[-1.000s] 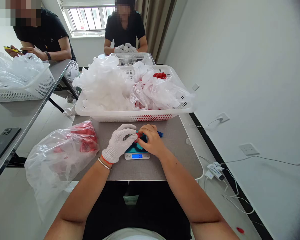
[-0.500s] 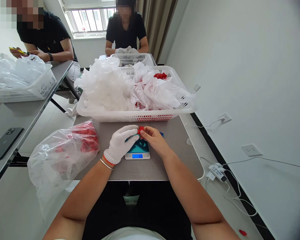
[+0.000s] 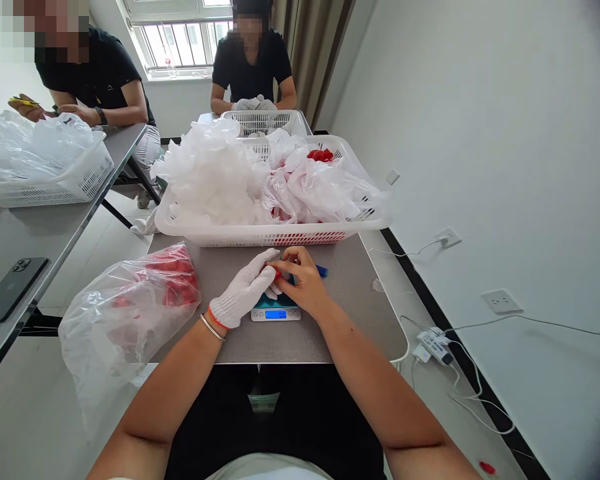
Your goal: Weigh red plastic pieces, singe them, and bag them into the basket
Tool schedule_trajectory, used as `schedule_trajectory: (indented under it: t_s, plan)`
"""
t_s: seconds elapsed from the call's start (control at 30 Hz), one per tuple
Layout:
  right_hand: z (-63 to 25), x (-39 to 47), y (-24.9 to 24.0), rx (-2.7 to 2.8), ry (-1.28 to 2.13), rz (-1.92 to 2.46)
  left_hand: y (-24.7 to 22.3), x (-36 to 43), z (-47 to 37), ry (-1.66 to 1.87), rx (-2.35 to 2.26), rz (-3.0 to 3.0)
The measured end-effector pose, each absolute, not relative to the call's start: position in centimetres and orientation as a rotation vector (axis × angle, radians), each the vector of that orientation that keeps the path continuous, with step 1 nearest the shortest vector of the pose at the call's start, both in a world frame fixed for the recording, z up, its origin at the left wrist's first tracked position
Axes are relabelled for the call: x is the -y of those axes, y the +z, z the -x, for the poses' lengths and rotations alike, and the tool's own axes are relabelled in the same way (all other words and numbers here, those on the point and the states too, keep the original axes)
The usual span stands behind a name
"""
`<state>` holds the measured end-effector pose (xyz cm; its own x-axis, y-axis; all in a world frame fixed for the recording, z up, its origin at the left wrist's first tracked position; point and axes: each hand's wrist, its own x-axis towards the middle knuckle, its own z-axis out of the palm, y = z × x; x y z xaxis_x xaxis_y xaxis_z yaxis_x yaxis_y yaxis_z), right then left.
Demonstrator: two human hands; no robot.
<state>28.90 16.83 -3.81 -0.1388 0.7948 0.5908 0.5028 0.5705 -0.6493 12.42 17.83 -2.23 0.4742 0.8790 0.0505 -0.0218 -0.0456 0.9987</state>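
Observation:
A small red piece (image 3: 277, 274) is between my two hands, above a digital scale (image 3: 276, 314) whose lit display reads zero. My left hand (image 3: 247, 287), in a white knit glove with an orange cuff, is closed on the piece. The bare fingers of my right hand (image 3: 303, 280) are bent and pinch at the same piece from the right. Much of the piece is hidden by the fingers. A blue object (image 3: 322, 271) shows just behind my right hand. Left of the scale lies a clear plastic bag (image 3: 130, 300) with red pieces inside.
A large white basket (image 3: 270, 235) of plastic bags and red pieces stands beyond my hands. Another basket (image 3: 55, 192) and a phone (image 3: 13, 287) rest on the left table (image 3: 45, 227). Two people sit across. Cables and a power strip (image 3: 434, 347) lie at the right.
My right hand's fingers have bent over the red piece, which is now more covered. My left hand's fingers have shifted around it. The person at the left has lowered the yellow item slightly.

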Motion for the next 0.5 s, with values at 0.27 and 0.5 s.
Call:
schedule_trajectory:
  t_s: [0.27,0.5]
  plan:
    - [-28.5,-17.1,0.0,1.64,0.196,0.992,-1.7,-18.6,-12.0,1.03,-0.908,-1.321]
    - [-24.3,-27.3,5.5,1.896,0.162,1.511,-1.7,-18.9,-11.6,1.045,-1.019,-1.172]
